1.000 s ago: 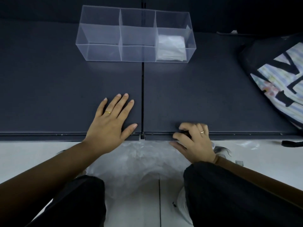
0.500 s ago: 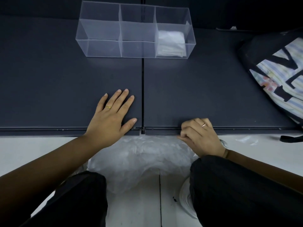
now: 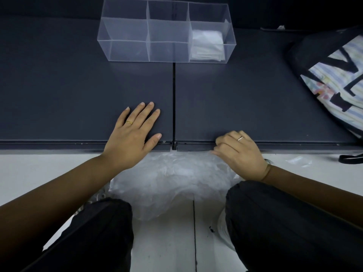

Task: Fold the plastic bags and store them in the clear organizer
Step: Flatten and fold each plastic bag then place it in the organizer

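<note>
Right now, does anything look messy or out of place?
A crumpled heap of plastic bags lies on the white floor, unfolded, beside the dark platform; a small plastic scrap lies alone farther right.

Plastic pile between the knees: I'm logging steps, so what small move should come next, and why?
Probably the right hand lifts one bag from the plastic pile onto the dark surface beside the flat left hand. Its fingers curl at the pile's edge, and the organizer holds folded bags only in its right compartment.
</note>
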`<state>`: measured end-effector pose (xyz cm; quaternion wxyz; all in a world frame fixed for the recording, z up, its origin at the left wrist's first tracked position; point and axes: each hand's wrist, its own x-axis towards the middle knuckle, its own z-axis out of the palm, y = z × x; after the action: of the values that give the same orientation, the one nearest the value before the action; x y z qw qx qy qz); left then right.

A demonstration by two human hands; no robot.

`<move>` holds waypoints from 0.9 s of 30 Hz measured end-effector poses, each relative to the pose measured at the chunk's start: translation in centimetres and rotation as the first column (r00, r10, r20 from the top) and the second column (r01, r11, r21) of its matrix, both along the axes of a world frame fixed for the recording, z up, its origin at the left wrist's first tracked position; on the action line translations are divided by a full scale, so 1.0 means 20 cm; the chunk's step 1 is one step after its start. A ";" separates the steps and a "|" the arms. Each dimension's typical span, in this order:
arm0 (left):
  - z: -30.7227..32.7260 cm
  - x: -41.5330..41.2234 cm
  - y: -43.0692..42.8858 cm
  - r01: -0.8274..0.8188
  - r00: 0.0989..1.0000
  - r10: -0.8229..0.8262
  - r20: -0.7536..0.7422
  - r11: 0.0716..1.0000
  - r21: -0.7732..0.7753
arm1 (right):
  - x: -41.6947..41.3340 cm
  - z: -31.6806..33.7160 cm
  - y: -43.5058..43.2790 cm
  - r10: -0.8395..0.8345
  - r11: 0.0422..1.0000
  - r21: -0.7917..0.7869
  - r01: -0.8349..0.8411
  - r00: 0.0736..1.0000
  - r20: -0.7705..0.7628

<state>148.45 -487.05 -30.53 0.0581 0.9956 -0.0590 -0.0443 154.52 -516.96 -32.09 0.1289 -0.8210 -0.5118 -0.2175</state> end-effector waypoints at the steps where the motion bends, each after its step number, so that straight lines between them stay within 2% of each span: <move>1: 0.00 0.00 0.00 0.001 1.000 -0.001 0.009 1.000 -0.007 | 0.00 0.02 0.00 0.012 1.000 -0.011 -0.012 1.000 -0.020; 3: 0.01 0.00 -0.01 -0.016 1.000 0.017 0.013 0.998 -0.062 | -0.02 0.08 0.02 -0.019 0.999 -0.053 0.015 0.996 -0.082; 5: 0.04 -0.01 -0.04 -0.048 0.999 0.046 -0.017 0.974 -0.221 | -0.04 0.15 0.06 -0.120 0.991 -0.088 0.103 0.968 -0.221; 8: 0.10 -0.01 -0.11 0.021 0.995 -0.063 -0.072 0.876 -0.481 | -0.02 0.31 0.12 -0.248 0.965 -0.054 0.258 0.821 -0.514; 10: 0.12 -0.01 -0.19 0.180 0.978 -0.208 -0.005 0.859 -0.479 | 0.00 0.42 0.14 -0.257 0.941 0.003 0.340 0.719 -0.646; 12: 0.11 -0.06 -0.26 0.284 0.958 -0.238 0.162 0.871 -0.402 | -0.02 0.44 0.12 -0.191 0.930 0.049 0.364 0.593 -0.783; 13: 0.08 -0.10 -0.28 0.279 0.955 -0.212 0.207 0.878 -0.388 | -0.06 0.42 0.11 -0.173 0.936 0.013 0.353 0.489 -0.855; 15: 0.00 -0.21 -0.27 0.218 0.971 -0.159 0.177 0.896 -0.387 | -0.17 0.31 0.08 -0.286 0.932 -0.226 0.285 0.191 -0.939; 17: -0.09 -0.29 -0.22 0.008 0.998 -0.030 -0.049 0.916 -0.402 | -0.23 0.18 0.04 -0.454 0.855 -0.484 0.187 -0.181 -0.873; 18: -0.14 -0.31 -0.18 -0.128 0.980 0.061 -0.191 0.923 -0.363 | -0.23 0.12 0.03 -0.449 0.818 -0.546 0.183 -0.391 -0.804; 19: -0.19 -0.32 -0.15 -0.228 0.945 0.140 -0.297 0.931 -0.286 | -0.21 0.07 0.03 -0.327 0.793 -0.553 0.257 -0.587 -0.741; 20: -0.23 -0.32 -0.12 -0.276 0.911 0.191 -0.366 0.941 -0.195 | -0.18 0.03 0.03 -0.136 0.774 -0.519 0.362 -0.706 -0.695; 21: -0.26 -0.32 -0.11 -0.287 0.884 0.212 -0.417 0.949 -0.127 | -0.15 -0.02 0.05 0.050 0.753 -0.461 0.470 -0.739 -0.672; 22: -0.28 -0.32 -0.10 -0.286 0.865 0.211 -0.456 0.953 -0.102 | -0.13 -0.06 0.08 0.187 0.722 -0.401 0.564 -0.717 -0.672; 23: -0.29 -0.33 -0.09 -0.289 0.847 0.201 -0.492 0.951 -0.109 | -0.13 -0.09 0.12 0.242 0.693 -0.367 0.620 -0.681 -0.691; 25: -0.31 -0.33 -0.09 -0.318 0.799 0.204 -0.566 0.942 -0.110 | -0.13 -0.12 0.18 0.215 0.690 -0.341 0.638 -0.631 -0.746; 27: -0.31 -0.32 -0.07 -0.291 0.793 0.220 -0.568 0.956 -0.036 | -0.15 -0.10 0.19 0.003 0.759 -0.372 0.534 -0.574 -0.819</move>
<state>142.04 -488.53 -36.70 0.1386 0.9323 0.0929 -0.3210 151.55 -513.13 -34.01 0.5473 -0.6725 0.1734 0.4670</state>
